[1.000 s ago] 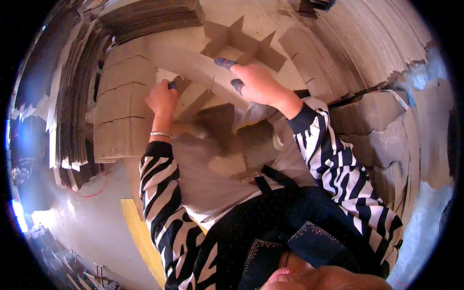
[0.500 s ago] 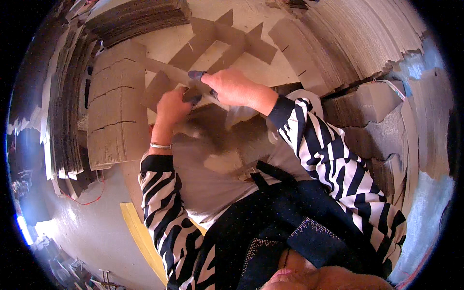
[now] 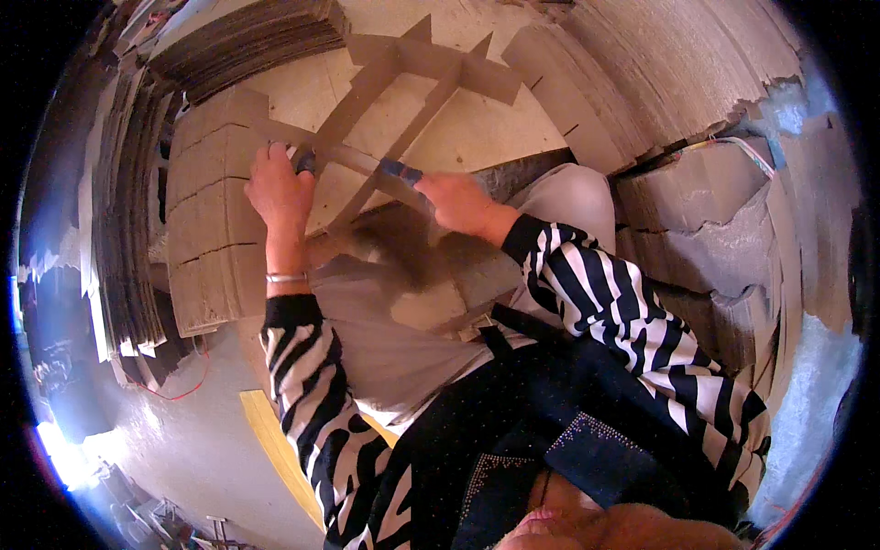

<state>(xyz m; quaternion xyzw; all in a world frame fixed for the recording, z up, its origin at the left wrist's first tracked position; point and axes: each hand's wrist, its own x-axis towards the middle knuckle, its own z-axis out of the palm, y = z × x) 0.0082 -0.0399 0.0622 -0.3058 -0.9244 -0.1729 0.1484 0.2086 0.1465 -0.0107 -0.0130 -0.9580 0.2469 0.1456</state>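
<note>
- Cardboard strip lattice (image 3: 403, 110) held up just above frame centre, in front of a pale surface (image 3: 486, 137); slotted brown strips crossing one another.
- Two long strips running from about 7 o'clock up to 1 o'clock, roughly parallel; a broader crosspiece (image 3: 440, 60) lying across their upper ends, long axis from 10 o'clock to 4 o'clock.
- One more strip (image 3: 353, 158) spanning between both hands, long axis nearly level, dipping slightly toward 4 o'clock at the right end.
- Left hand (image 3: 280, 188) at about 10 o'clock from centre, grip closed around the left end of that strip, thumb with dark blue nail pressed on the cardboard.
- Right hand (image 3: 458, 202) just right of centre, grip pinched on the strip's right end, blue-nailed fingertips pointing toward 10 o'clock.
- Silver bracelet (image 3: 286, 277) on the left wrist; black-and-white striped sleeves (image 3: 587, 293) on both forearms.
- Stack of slotted cardboard blocks (image 3: 215, 211) at 9 o'clock, just beside the left hand.
- Tall piles of flat cardboard sheets (image 3: 660, 73) at 1 to 2 o'clock; darker pile (image 3: 247, 41) at 11 o'clock.
- Grey cloth (image 3: 385, 339) across the lap below the hands; yellow board (image 3: 275, 440) at 7 o'clock on the floor.
</note>
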